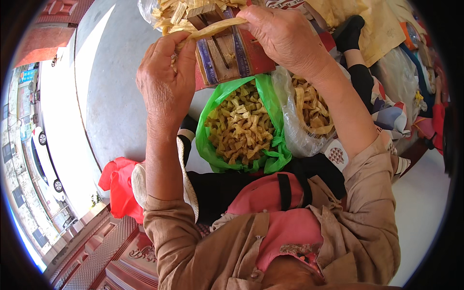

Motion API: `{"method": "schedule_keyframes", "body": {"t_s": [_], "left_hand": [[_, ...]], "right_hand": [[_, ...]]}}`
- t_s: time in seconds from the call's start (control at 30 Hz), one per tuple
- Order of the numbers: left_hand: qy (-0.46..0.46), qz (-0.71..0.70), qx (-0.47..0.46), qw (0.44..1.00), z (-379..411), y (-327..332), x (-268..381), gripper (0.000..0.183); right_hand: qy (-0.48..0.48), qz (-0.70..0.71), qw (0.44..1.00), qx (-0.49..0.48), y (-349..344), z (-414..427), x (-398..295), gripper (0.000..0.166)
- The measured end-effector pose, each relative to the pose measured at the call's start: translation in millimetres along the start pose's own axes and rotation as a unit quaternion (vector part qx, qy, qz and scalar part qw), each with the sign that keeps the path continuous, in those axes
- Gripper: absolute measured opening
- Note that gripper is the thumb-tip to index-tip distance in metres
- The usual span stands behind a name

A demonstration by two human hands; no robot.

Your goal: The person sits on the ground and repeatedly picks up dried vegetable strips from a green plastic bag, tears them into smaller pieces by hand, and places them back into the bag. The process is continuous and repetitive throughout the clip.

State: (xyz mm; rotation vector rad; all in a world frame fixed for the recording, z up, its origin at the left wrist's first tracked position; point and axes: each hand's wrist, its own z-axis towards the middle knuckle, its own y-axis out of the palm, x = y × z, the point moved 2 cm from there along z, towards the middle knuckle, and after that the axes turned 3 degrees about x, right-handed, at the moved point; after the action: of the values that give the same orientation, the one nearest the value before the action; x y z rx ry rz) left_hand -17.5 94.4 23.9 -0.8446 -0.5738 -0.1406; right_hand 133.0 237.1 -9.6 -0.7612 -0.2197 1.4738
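Observation:
A pale, dried husk-like strip [219,28] is stretched between my two hands. My left hand [165,74] pinches one end between thumb and fingers, while my right hand [284,40] grips the other. Beneath the strip sits a wooden jig [223,54] on a red base, with a dark narrow bar or slot down its middle and blue printed tape along both sides. Nearer my body, a green plastic bag [206,148] holds many small bow-shaped husk pieces [246,127]. Below my right forearm, a clear plastic bag [293,130] contains longer strips [311,105].
More dried strips [177,14] are heaped behind the jig. Another person's dark-shod foot [349,32] rests at upper right by a yellowish sheet [369,29]. A red bag [121,185] lies left of my lap. Outside at far left stands a white car [45,163].

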Motion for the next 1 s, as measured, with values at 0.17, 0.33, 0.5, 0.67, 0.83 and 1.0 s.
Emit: {"method": "schedule_keyframes", "body": {"t_s": [0.17,0.33,0.5,0.67,0.83,1.0], "left_hand": [[-0.018,-0.015,-0.007,1.0,-1.7,11.6,-11.6,0.014],[0.028,0.15,-0.03,0.988,-11.0,26.4,-14.8,0.014],[-0.254,-0.257,-0.096,0.927,-63.3,8.5,-15.1,0.027],[-0.471,-0.612,-0.108,0.626,-103.1,-2.2,15.1,0.034],[-0.487,-0.692,-0.107,0.522,-146.2,4.2,26.7,0.03],[-0.485,-0.693,-0.065,0.53,-172.1,7.0,37.9,0.019]], "right_hand": [[-0.008,0.008,1.0,-0.02,16.3,-5.9,11.8,0.008],[0.028,-0.021,0.998,-0.046,15.6,-32.8,23.4,0.009],[0.138,0.023,0.989,-0.055,-24.8,-70.9,10.6,0.012],[0.363,0.345,0.864,-0.053,-30.8,-86.2,-29.2,0.021],[0.484,0.558,0.669,-0.085,-35.9,-108.6,-71.9,0.026],[0.514,0.554,0.641,-0.133,-50.9,-128.7,-97.4,0.026]]}}
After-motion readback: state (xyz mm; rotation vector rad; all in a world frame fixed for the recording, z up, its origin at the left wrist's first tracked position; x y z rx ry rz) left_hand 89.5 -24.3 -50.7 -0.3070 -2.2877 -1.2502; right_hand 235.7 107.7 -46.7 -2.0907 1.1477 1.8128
